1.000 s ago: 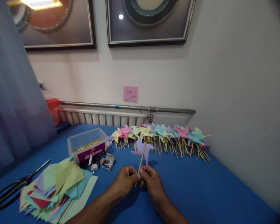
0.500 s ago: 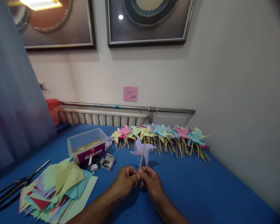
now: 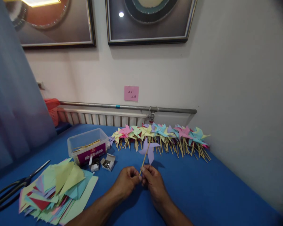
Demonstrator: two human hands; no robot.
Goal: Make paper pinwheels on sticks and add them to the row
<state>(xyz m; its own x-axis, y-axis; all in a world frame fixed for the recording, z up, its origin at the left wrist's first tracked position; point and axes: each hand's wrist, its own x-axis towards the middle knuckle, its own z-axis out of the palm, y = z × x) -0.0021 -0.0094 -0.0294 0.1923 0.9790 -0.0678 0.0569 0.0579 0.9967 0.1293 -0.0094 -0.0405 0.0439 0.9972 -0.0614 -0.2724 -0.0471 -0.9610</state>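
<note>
A lilac paper pinwheel (image 3: 150,149) on a thin wooden stick stands tilted up from my two hands over the blue table (image 3: 202,188). My left hand (image 3: 127,180) and my right hand (image 3: 151,179) meet at the stick's lower end, both with fingers pinched closed on it. Behind the pinwheel, several finished pinwheels (image 3: 162,138) in pink, yellow, blue and lilac lie in a row along the wall.
A clear plastic box (image 3: 87,145) with sticks sits left of centre, with two small open pin boxes (image 3: 103,163) in front of it. A heap of coloured paper pieces (image 3: 56,188) and black scissors (image 3: 13,187) lie at left. A radiator and pipe run along the wall.
The pinwheel head has swung slightly to the right and up as the stick tilted. Both hands stay pinched at the stick's base.
</note>
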